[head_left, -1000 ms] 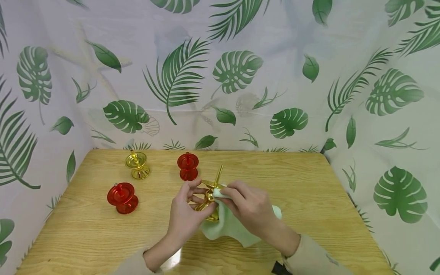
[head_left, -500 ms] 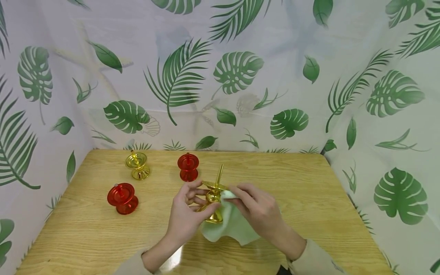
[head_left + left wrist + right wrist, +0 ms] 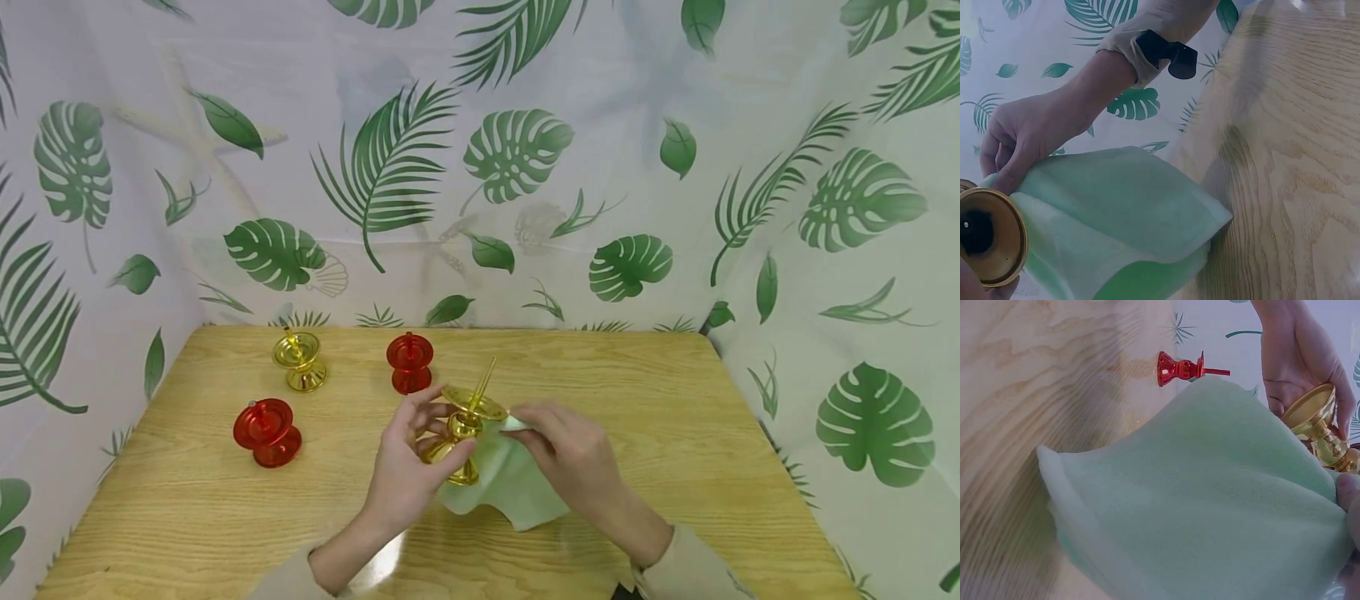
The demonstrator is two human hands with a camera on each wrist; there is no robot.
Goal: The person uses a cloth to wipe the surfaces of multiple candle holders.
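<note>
A shiny gold candle holder (image 3: pixel 463 427) with a spike and a round dish is held tilted above the table by my left hand (image 3: pixel 408 458), thumb on its near side and fingers behind. My right hand (image 3: pixel 573 450) pinches a pale green cloth (image 3: pixel 517 483) close to the dish's right rim. The cloth hangs down from those fingers, spreading wide in the right wrist view. In the left wrist view the hollow underside of the candle holder (image 3: pixel 997 237) shows beside the cloth (image 3: pixel 1122 206).
On the wooden table (image 3: pixel 645 375) stand a gold candle holder (image 3: pixel 306 371) at the back left, a red one (image 3: pixel 411 362) behind my left hand, and another red one (image 3: pixel 270 433) at the left. A leaf-patterned sheet (image 3: pixel 555 275) surrounds the table's back and sides.
My right hand has drawn the cloth from the holder's neck out to the right, beside the dish's rim. The held candle holder has tipped, showing more of its dish's top.
</note>
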